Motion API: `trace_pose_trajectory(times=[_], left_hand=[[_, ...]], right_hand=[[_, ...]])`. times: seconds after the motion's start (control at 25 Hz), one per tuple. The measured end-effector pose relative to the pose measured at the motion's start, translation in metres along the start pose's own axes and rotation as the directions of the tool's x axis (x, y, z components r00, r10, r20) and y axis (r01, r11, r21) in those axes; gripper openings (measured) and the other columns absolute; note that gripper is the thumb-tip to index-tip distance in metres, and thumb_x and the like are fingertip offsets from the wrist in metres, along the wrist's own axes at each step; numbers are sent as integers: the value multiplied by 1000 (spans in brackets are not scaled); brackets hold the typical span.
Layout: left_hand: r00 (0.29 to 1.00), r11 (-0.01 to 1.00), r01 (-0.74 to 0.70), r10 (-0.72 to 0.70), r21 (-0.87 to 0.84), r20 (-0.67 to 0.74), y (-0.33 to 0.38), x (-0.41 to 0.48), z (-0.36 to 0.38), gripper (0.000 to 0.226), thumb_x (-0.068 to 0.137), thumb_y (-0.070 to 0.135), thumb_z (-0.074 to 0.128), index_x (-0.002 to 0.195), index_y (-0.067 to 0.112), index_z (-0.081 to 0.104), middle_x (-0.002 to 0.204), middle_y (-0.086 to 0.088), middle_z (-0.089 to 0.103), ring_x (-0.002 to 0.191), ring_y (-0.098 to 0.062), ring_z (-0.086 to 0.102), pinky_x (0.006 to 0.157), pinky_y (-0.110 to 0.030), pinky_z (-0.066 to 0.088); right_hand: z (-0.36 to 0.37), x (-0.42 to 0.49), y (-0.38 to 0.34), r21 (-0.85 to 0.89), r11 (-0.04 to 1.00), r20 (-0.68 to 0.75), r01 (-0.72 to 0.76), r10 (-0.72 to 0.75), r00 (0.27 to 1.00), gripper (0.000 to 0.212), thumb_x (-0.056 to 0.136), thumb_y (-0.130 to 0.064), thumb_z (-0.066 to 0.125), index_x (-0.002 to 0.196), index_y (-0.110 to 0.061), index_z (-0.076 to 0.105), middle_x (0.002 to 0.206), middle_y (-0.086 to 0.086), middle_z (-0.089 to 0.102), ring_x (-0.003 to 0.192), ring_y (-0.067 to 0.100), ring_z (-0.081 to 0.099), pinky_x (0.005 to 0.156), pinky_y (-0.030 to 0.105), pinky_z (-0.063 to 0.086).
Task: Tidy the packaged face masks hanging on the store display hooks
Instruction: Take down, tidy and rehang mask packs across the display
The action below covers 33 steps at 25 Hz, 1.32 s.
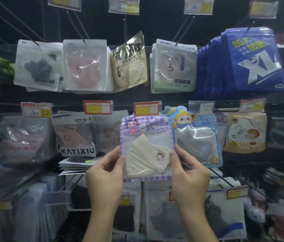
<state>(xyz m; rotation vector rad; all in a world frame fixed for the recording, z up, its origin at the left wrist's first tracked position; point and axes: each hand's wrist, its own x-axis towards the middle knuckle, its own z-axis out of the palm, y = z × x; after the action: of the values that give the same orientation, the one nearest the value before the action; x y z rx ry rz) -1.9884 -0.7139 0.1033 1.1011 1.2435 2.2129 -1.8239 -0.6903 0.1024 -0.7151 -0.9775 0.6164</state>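
Left hand [105, 173] and right hand [189, 173] pinch the side edges of a purple mask packet [147, 147] — upright, just beside a blue packet [199, 135] on the display rack [172, 47].

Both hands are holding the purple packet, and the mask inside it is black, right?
Not quite. The mask inside the purple packet is cream, not black. The head view shows it through the packet's clear window. The rest is right: the left hand and the right hand are both holding that packet by its sides.
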Motion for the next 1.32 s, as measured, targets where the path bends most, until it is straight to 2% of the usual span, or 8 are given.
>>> trace_pose_trajectory(times=[0.24,0.36,0.52,0.6,0.72,0.92,1.08,1.32], left_hand=[[999,992,-23,27,-124,27,5,-3,0,30,94,3,79,116,22,83,104,9,84,100,-12,81,92,-37,65],[994,978,95,-84,-185,67,-7,0,-2,29,93,-4,76,113,16,83,105,0,85,102,-21,81,101,-47,61],[957,952,252,-219,-172,193,-17,-9,2,30,93,-11,73,104,16,83,105,-9,84,97,-26,81,93,-49,65],[950,953,259,-221,-159,222,-20,-10,2,29,92,-12,73,104,13,83,101,-8,85,102,-33,80,95,-54,64],[962,957,207,-162,-202,217,-16,-9,13,26,91,-4,79,104,17,84,100,-4,85,99,-27,81,99,-55,62],[969,921,220,-167,-322,184,-14,-23,53,17,89,11,85,103,22,87,105,-1,85,105,-23,80,105,-50,59],[975,910,200,-147,-363,169,-17,-47,84,18,87,9,86,102,20,87,104,-3,85,104,-22,80,106,-49,58],[976,910,194,-141,-366,168,-24,-75,137,25,86,6,85,101,27,88,108,-5,84,108,-24,79,109,-50,56]], right_hand=[[-10,3,-19,9,1000,33,17,-18,999,14,93,-12,82,100,-25,86,89,-11,83,84,7,79,83,39,66],[-8,20,-16,-39,999,67,-35,38,997,12,93,-15,83,94,-27,82,86,-12,83,82,7,78,82,37,66],[-7,35,-13,53,996,40,-72,70,997,18,97,-12,79,97,-30,78,92,-12,84,84,-2,77,78,18,60],[-11,33,-11,76,995,-17,-71,73,997,13,96,-11,79,101,-23,81,92,-7,84,85,4,79,82,26,62],[-23,27,-7,115,991,-104,-70,82,991,12,92,-6,83,98,-17,84,89,-2,84,88,15,81,82,32,62],[-56,25,-9,114,993,-174,-12,32,984,12,91,-5,83,95,-16,84,87,0,84,83,10,79,78,22,64],[-86,39,-10,67,997,-192,46,-32,981,11,92,-7,83,98,-17,85,89,0,85,85,14,80,82,26,64],[-135,71,-6,44,999,-170,11,-3,985,14,93,-9,82,104,-17,85,93,1,85,93,22,82,91,39,63]])
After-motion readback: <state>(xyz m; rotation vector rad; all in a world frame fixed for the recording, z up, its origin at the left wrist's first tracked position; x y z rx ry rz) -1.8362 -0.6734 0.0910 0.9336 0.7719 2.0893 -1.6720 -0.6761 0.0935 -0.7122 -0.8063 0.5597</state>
